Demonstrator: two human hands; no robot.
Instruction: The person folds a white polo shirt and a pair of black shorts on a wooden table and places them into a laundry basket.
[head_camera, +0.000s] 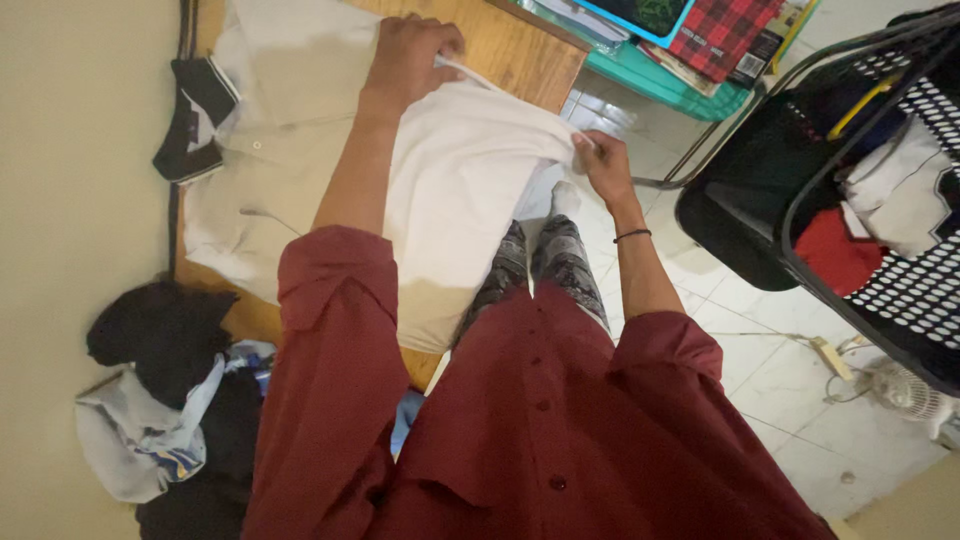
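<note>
Low in the frame are red sleeves and a dark clothes pile at lower left. Mid-frame, the right hand pinches the white shirt hem, pulling it tight so it lies flat. Higher up, the left hand grips the shirt's far edge on the wooden table. A black laundry basket sits at right.

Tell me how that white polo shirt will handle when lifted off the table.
The white polo shirt is probably floppy: its hem droops between the left hand and right hand. Likely light, since pinched fingers raise it. It may slide easily over the smooth wooden table.
</note>
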